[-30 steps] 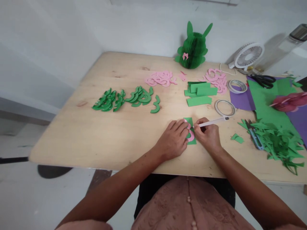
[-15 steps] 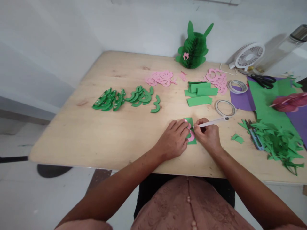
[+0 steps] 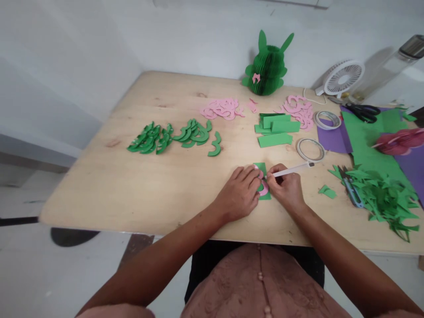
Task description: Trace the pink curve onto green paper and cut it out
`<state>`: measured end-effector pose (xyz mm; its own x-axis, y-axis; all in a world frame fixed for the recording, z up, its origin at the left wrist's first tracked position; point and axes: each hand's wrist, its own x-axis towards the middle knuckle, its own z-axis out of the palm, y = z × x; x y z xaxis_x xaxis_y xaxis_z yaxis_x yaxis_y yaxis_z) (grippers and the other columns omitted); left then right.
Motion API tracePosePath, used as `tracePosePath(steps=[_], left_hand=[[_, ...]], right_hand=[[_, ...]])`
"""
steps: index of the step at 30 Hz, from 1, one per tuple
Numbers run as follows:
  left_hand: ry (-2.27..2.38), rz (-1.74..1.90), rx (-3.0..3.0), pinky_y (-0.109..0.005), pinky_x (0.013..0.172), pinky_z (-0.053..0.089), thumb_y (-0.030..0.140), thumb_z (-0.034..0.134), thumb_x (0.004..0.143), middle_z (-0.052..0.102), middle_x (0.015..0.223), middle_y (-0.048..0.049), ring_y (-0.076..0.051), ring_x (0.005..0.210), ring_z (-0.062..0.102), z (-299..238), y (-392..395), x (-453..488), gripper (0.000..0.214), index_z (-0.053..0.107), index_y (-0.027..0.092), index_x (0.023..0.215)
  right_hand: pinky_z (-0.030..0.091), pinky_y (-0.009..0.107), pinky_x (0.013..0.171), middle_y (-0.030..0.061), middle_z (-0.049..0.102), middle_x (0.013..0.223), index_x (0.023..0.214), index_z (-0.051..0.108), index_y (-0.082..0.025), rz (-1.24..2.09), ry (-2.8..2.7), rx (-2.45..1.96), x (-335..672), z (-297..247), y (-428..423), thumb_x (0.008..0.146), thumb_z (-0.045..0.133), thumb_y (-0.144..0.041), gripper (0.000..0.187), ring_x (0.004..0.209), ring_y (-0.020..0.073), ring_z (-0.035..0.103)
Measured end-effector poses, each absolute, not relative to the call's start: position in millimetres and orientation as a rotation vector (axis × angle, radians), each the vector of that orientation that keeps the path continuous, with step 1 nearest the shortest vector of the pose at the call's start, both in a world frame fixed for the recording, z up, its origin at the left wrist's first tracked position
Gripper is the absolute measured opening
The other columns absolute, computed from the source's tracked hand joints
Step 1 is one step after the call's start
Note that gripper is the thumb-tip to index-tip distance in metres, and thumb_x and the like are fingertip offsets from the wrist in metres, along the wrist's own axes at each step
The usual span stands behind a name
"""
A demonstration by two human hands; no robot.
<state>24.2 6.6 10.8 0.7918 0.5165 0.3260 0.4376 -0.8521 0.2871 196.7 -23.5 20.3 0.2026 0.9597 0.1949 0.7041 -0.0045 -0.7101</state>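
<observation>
Flat on the table, my left hand (image 3: 241, 192) has its fingers stretched over a pink curved paper cutout (image 3: 264, 189), pressing it onto a green paper strip (image 3: 261, 168). Part of the cutout is hidden under those fingers. My right hand (image 3: 286, 187) pinches a slim white pen (image 3: 291, 169), its tip close to the cutout's right edge. Behind the hands lie more green paper strips (image 3: 275, 140) in a loose stack. To the left are curved green paper cutouts (image 3: 216, 145) in piles.
Pink cutouts (image 3: 221, 108) lie farther back, near a green honeycomb paper figure (image 3: 267, 70). Rolls of tape (image 3: 310, 150), blue-handled scissors (image 3: 353, 191), green paper scraps (image 3: 386, 196), black-handled scissors (image 3: 364, 112) and a small white fan (image 3: 343, 78) occupy the right side.
My right hand and the pen have shifted only very slightly along the cutout's edge. My left hand stays in place.
</observation>
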Motion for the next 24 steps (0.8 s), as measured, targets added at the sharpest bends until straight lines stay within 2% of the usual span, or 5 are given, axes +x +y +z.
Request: tracePosePath(steps=[24], left_hand=[[0.741, 0.589, 2.787, -0.048, 0.108, 0.031, 0.023, 0.042, 0.090, 0.055, 0.130, -0.0172, -0.028, 0.131, 0.041, 9.7, 6.8, 24.3, 0.036, 0.054, 0.008, 0.120]], right_hand=[[0.036, 0.021, 0.044, -0.0026, 0.055, 0.051, 0.072, 0.056, -0.018, 0.514, -1.576, -1.756, 198.1, 21.3, -21.2, 0.076, 0.053, -0.027, 0.010, 0.045, 0.0115, 0.050]])
